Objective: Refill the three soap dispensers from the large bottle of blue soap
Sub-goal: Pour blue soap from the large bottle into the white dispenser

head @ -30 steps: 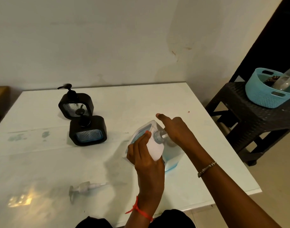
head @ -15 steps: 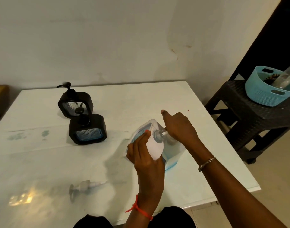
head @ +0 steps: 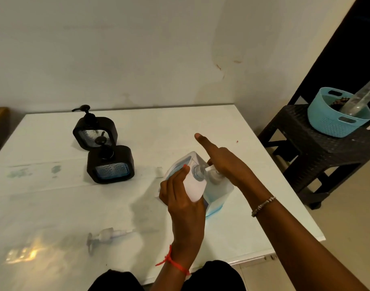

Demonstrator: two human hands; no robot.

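A white desk (head: 54,206) fills most of the view, set against a pale wall, with faint bluish smears on its left part. To its right stands a dark woven stool (head: 318,148) carrying a light blue basket (head: 335,124), out of which a clear tube leans. On the near right part of the desk sits the large bottle of blue soap (head: 215,196), clear-walled with blue liquid low inside it. The right hand (head: 224,162) rests on top of this bottle with its palm over the pump head and its forefinger stretched out straight toward the far side; whether the other fingers press or grip the pump cannot be told. The left hand (head: 182,198) grasps a white dispenser (head: 195,185), held tilted just beside the bottle's pump, its threaded open neck turned toward the nozzle. At the far left of the desk stand two black dispensers, one (head: 96,133) behind the other (head: 110,164), both with their black pumps on; the nearer one shows blue through its window. A loose white pump (head: 106,236) lies on its side near the front edge, well apart from the hands. A red thread circles the left wrist and a thin bracelet the right.
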